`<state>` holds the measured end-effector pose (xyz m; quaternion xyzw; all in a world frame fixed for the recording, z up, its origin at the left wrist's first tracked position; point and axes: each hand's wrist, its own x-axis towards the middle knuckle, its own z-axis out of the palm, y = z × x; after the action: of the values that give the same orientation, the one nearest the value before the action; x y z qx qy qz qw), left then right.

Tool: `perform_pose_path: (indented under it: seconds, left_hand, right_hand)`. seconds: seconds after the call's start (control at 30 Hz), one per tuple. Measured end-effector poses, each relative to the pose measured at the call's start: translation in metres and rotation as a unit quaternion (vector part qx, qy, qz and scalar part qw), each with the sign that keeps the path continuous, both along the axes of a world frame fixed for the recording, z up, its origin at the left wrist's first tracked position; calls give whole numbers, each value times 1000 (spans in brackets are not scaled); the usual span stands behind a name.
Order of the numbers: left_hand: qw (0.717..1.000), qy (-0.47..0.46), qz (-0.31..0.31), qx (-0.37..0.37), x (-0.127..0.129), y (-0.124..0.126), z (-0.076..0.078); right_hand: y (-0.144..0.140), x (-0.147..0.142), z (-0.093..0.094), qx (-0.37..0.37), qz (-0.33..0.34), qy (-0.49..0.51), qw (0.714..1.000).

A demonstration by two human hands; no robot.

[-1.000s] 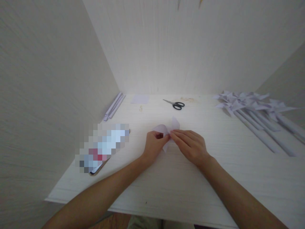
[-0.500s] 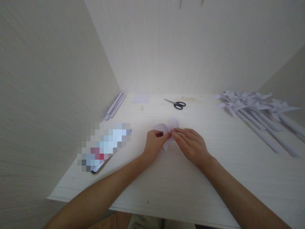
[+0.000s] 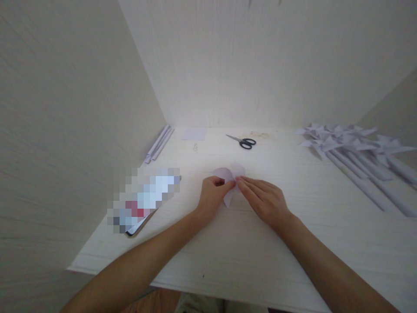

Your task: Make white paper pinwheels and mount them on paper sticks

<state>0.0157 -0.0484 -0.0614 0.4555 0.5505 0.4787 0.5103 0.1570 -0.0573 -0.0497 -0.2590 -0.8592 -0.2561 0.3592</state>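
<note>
A pale paper pinwheel head (image 3: 224, 174), with curved blades, is between my hands above the middle of the white table. My left hand (image 3: 211, 195) pinches it from the left, thumb pointing toward its centre. From the right, my right hand (image 3: 262, 198) closes its fingertips on the same paper near the centre, the fingers lying close together. The fingertips hide the centre, so I cannot see what is pinched there.
Behind the hands lie black-handled scissors (image 3: 246, 143), a paper square (image 3: 194, 134) and a small pale item (image 3: 195, 147). Rolled paper sticks (image 3: 159, 143) rest at back left, near a blurred phone (image 3: 150, 202). Several finished pinwheels (image 3: 339, 141) lie at right on the table (image 3: 208, 256).
The hands keep their pinch on the paper and barely move. My right fingers draw slightly closer together. The whole view shifts a little.
</note>
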Motion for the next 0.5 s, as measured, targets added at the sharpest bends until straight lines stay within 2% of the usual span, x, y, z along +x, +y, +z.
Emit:
perform_pose_path:
  seconds: [0.33,0.5]
  left_hand:
    - [1000,-6,-3,11,0,1,-3]
    - [1000,-18,2,3,0,1,-1]
  right_hand:
    - [1,-2,-2,-14,-6,-5,1000]
    - [1,-4,-2,-7,-12,-2,1000]
